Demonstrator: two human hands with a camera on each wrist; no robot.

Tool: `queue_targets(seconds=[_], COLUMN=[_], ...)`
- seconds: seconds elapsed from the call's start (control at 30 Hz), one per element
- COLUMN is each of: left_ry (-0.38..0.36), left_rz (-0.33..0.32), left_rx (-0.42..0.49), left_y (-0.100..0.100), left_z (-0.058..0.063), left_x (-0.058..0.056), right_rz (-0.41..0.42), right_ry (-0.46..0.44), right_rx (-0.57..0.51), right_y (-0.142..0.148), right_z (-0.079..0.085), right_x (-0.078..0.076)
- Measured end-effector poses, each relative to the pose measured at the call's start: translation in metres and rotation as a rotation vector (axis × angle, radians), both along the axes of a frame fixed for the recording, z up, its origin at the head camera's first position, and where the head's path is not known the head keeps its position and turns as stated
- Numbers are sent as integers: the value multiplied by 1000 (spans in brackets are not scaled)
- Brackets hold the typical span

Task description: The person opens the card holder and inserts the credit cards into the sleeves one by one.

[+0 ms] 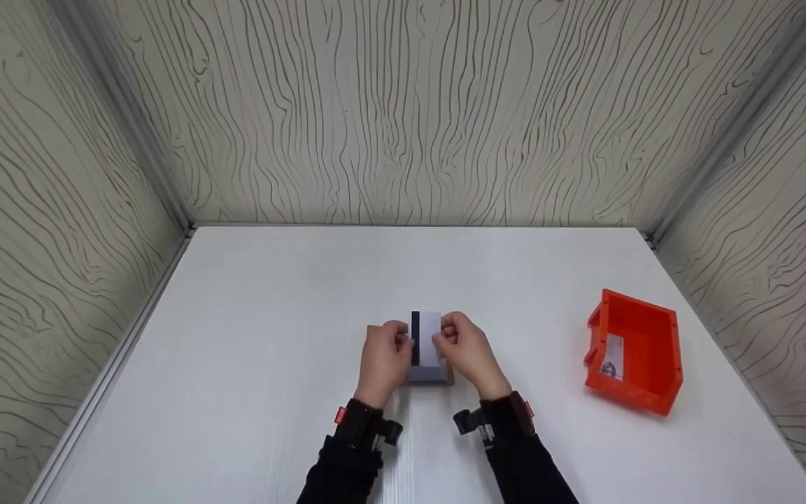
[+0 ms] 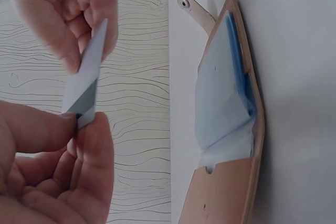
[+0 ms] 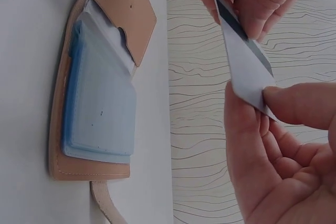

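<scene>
A white card with a dark stripe is held upright between both hands, above an open tan leather card wallet. My left hand pinches the edge beside the stripe between thumb and fingers. On the opposite edge, my right hand pinches the card the same way. Clear bluish plastic sleeves lie in the wallet, beside a leather pocket with a notch. From the wallet's end sticks out a strap with a metal snap. In the head view, card and hands hide much of the wallet.
An open red plastic bin stands on the white table at the right. Inside it, a printed card leans at the left side. Wood-grain patterned panels enclose the table at the back and both sides.
</scene>
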State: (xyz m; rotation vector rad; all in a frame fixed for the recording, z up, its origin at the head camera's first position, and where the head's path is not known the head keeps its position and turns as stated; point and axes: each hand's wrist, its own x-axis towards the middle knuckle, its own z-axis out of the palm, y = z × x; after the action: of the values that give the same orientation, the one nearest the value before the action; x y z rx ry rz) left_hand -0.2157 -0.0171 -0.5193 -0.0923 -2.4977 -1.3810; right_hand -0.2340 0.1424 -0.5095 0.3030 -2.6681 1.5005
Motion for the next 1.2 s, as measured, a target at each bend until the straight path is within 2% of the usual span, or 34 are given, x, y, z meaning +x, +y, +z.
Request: queue_targets(seconds=[0.27, 0.43, 0.67, 0.87, 1.0, 1.2], left_ry=[-29, -19, -87, -90, -68, -92], left_rz=[11, 33, 59, 89, 103, 123], left_rx=[119, 112, 127, 106, 91, 84], left_y=[-3, -7, -13, -17, -20, -22], left_z=[4, 3, -2, -9, -14, -22], left_x=[1, -1, -4, -6, -6, -8], right_rz=[-15, -26, -48, -53, -47, -59], right_ry=[-30, -12, 14, 32, 13, -40], right_rx=[-14, 6, 120, 194, 233, 280], right_y=[2, 5, 9, 11, 12, 12], right_z=[-2, -4, -12, -21, -26, -32], right_x=[-4, -7, -11, -13, -13, -16])
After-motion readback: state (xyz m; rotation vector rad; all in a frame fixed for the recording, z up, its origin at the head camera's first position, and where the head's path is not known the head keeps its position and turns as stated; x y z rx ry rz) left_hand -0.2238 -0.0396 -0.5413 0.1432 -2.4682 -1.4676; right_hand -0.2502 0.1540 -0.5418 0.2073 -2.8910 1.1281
